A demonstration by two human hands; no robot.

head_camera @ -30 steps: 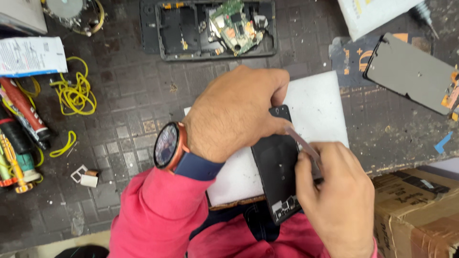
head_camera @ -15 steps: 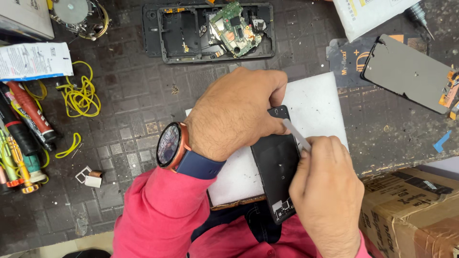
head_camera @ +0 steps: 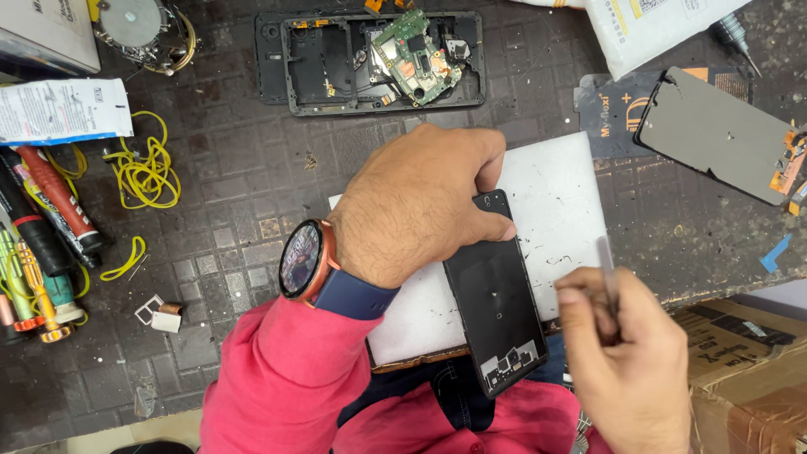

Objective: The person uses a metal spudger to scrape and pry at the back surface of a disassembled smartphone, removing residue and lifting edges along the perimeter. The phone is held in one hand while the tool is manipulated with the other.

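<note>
At centre of the head view, a black phone frame (head_camera: 496, 303) is pinned on a white board (head_camera: 559, 197) by the left hand (head_camera: 416, 206); at four o'clock, thin tweezers (head_camera: 607, 269) are pinched in the right hand (head_camera: 630, 361).

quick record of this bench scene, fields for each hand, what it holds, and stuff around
left hand: pressing down a black phone frame
right hand: gripping thin metal tweezers, lifted off the frame
surface: white board on a dark mat
nearby: opened phone with green circuit board, screen panel, yellow wire
</note>
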